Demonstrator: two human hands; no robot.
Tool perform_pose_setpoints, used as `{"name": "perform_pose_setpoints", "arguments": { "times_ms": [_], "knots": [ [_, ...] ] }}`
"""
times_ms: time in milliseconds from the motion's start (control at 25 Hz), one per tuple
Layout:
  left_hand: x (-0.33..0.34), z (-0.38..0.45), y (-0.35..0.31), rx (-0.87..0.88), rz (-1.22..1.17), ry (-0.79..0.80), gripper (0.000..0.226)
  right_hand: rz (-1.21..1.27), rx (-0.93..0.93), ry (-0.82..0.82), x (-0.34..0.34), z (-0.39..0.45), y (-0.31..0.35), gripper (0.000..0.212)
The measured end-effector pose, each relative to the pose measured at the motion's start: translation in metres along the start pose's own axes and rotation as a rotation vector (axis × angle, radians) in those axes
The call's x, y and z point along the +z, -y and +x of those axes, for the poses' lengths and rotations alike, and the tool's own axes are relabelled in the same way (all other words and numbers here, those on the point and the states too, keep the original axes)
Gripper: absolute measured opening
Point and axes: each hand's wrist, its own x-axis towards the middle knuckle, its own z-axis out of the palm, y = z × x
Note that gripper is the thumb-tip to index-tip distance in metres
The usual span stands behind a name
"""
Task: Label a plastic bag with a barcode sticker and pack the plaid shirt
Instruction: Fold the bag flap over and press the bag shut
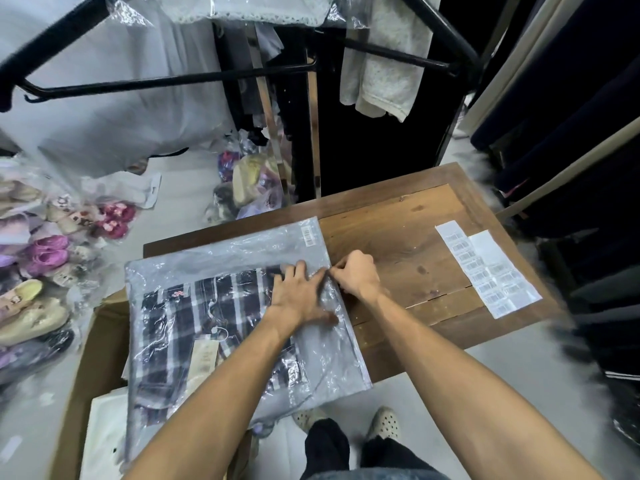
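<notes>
While the plaid shirt lies folded inside the clear plastic bag, the person leans over the wooden table with both bare arms stretched out. From the head camera, the bag sits on the table's left part and hangs over its near and left edges, above an open cardboard box on the floor. A barcode sticker is stuck at the bag's far right corner. The left hand lies flat on the bag, fingers spread wide and pressing the plastic down over the shirt, gripping nothing. The right hand sits at the bag's right edge, thumb and forefinger pinched tight on the plastic there, the other fingers curled in. The two hands are almost touching. A paper hang tag on the shirt shows through the plastic. Well apart to the right, near the table's right edge, lie two sheets of barcode stickers, side by side. Packed shoes are heaped on the floor to the left, and garments hang on a black rack beyond the table.
</notes>
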Motion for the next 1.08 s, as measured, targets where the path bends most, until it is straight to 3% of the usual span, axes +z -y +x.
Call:
{"name": "perform_pose_setpoints", "arguments": {
  "times_ms": [520,720,880,1080],
  "knots": [
    [-0.001,-0.002,-0.009,-0.081,0.02,0.003,0.119,-0.044,-0.085,-0.064,-0.002,-0.043,-0.022,0.017],
    [0.008,-0.015,-0.019,0.001,0.111,-0.2,0.109,-0.076,-0.065,-0.035,-0.004,-0.044,-0.022,0.022],
    [0.029,-0.033,-0.023,0.021,0.101,-0.034,0.119,-0.06,-0.046,0.064,-0.01,-0.036,-0.017,0.032],
    [0.021,-0.021,-0.033,-0.025,0.088,0.004,0.121,-0.118,-0.095,0.052,-0.009,-0.051,-0.031,0.032]
  ]
}}
